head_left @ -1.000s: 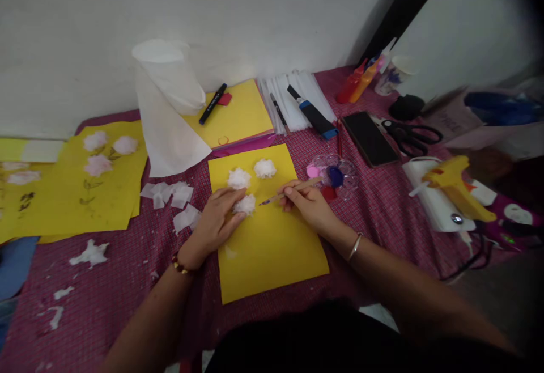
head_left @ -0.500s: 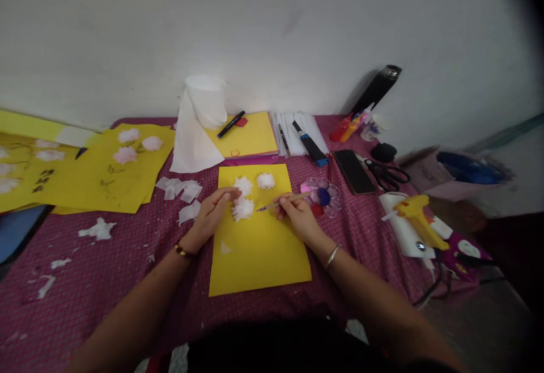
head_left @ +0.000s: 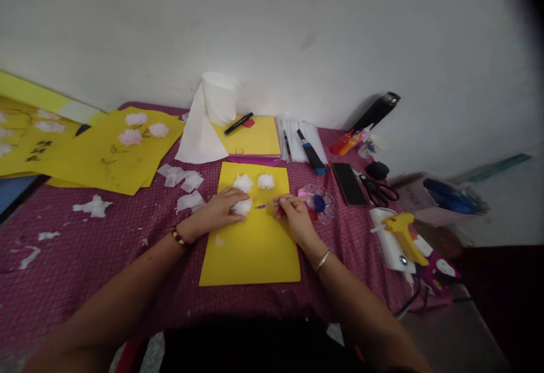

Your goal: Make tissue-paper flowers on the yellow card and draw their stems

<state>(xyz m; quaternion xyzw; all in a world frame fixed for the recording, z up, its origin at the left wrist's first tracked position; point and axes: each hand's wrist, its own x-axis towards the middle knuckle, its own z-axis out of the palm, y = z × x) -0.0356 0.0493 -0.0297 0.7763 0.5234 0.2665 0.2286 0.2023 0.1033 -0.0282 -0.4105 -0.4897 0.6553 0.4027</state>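
At the centre of the frame a yellow paper sheet [head_left: 250, 248] lies on the worktop [head_left: 106, 259], which is covered with a red checked cloth. Three white tissue flowers sit near the sheet's upper edge: two side by side, the upper left flower [head_left: 242, 182] and the upper right flower [head_left: 266, 181], and the lower flower [head_left: 243, 207] just below them.

The left hand [head_left: 221, 211] lies flat with fingers stretched out, its fingertips pressed on and around the lower flower, holding it to the paper. The right hand [head_left: 293, 214] pinches a thin paintbrush [head_left: 278, 203] like a pen, fingers closed on the shaft. The brush tip points left and ends just beside the lower flower; whether it touches the tissue cannot be told.

Right of the sheet, touching the right hand's far side, is a clear flower-shaped paint palette [head_left: 319, 200] with blue, pink and red paint in its wells.

The step in hand looks like tinting the lower flower with the brush while the other hand steadies it. The next move calls for a light dab at the fluffy edge, with the left fingers kept clear of the wet tip and pressing gently enough not to flatten the tissue.

Toward the upper left lie other yellow sheets [head_left: 114, 152] bearing pink-tinted flowers, and cut tissue squares [head_left: 182, 183] lie between them and the working sheet.
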